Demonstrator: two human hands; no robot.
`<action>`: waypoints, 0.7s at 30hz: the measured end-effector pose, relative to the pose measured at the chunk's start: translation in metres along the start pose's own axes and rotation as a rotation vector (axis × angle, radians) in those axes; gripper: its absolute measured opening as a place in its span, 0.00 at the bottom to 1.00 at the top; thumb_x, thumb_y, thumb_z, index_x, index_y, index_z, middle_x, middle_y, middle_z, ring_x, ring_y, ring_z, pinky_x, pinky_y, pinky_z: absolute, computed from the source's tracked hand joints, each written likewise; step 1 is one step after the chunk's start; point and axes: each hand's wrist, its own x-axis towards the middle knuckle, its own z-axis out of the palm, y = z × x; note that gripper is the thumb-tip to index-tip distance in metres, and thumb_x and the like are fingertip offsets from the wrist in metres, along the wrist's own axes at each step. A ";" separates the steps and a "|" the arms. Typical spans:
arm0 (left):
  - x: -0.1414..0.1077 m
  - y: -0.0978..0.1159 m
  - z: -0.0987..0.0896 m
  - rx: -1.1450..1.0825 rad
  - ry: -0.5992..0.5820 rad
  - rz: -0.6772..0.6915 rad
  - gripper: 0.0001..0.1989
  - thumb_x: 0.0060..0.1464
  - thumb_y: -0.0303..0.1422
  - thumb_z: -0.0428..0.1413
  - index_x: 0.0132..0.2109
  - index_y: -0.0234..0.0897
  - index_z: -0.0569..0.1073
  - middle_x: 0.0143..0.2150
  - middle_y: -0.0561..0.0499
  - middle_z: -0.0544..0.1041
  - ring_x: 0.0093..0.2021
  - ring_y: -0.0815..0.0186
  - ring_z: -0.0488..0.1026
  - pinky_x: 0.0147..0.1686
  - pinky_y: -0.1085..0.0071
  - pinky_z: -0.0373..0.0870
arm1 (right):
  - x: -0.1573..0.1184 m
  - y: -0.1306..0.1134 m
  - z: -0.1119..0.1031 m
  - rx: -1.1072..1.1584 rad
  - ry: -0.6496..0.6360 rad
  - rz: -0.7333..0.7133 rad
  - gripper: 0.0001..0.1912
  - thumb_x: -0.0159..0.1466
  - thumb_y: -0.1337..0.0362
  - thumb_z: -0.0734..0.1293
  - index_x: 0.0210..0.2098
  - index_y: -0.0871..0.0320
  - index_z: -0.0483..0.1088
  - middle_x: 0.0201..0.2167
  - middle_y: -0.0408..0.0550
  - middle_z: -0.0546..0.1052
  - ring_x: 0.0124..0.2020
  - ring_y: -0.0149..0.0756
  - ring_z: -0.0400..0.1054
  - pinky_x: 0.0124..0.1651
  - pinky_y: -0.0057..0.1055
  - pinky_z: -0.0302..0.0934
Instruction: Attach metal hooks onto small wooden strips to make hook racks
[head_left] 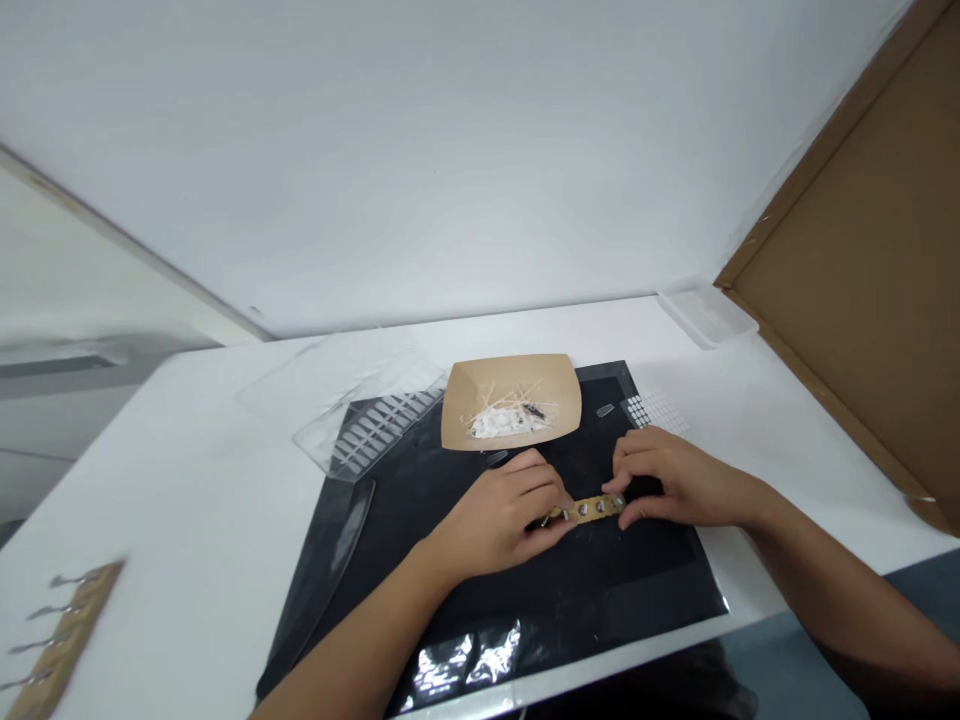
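A narrow golden strip [591,509] with several small silvery pieces on it lies low over the black mat [630,580]. My left hand [514,512] grips its left end, the fingers bent over it and hiding that part. At the right end, my right hand [660,478] holds the strip between thumb and fingertips. Just beyond my hands stands a brown paper tray [457,400] with white crumpled material and thin sticks in it.
Clear plastic sheets with oval pieces [379,430] lie at the mat's back left. A sheet of white dots [656,410] and a clear box [709,315] are at the right. A wooden strip with metal pieces [67,640] is at the lower left.
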 end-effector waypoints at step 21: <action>-0.001 0.001 -0.003 0.144 -0.047 -0.032 0.11 0.66 0.42 0.62 0.46 0.38 0.78 0.41 0.49 0.80 0.43 0.63 0.74 0.43 0.69 0.71 | 0.002 0.018 0.005 0.014 0.307 -0.017 0.14 0.68 0.54 0.76 0.51 0.49 0.79 0.40 0.46 0.79 0.43 0.40 0.74 0.47 0.38 0.70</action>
